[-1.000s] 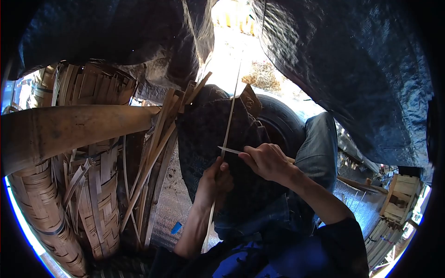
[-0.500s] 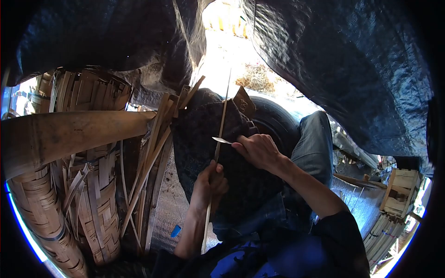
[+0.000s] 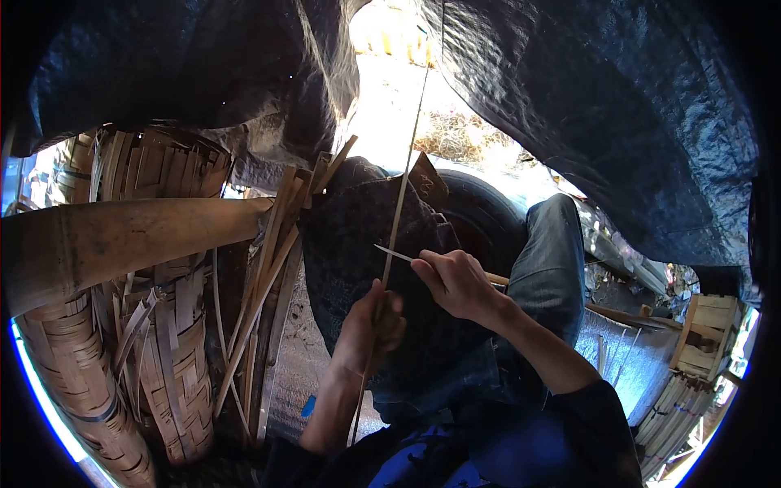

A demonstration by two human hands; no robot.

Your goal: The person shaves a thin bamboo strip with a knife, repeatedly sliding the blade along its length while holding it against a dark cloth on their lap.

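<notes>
Closed around a long thin bamboo strip [image 3: 400,199] is my left hand [image 3: 370,325], in front of my lap. The strip runs from low beside my left forearm up past my knee toward the bright gap. My right hand [image 3: 458,283] grips a knife [image 3: 394,253], its blade pointing left and crossing the strip just above my left fist. Part of the knife's handle shows behind the right hand; the rest is hidden in the palm. A dark cloth [image 3: 342,236] covers my leg beneath the strip.
Woven bamboo baskets [image 3: 175,366] and a thick bamboo pole [image 3: 146,232] crowd the left side, with split strips [image 3: 268,268] leaning there. A tyre [image 3: 480,207] lies beyond my knees. Dark tarpaulin [image 3: 618,122] hangs overhead. At right stands a wooden crate [image 3: 701,337].
The knife blade has turned edge-on, and my right hand has shifted slightly right and down. The strip's upper end leans further right and reaches higher in view.
</notes>
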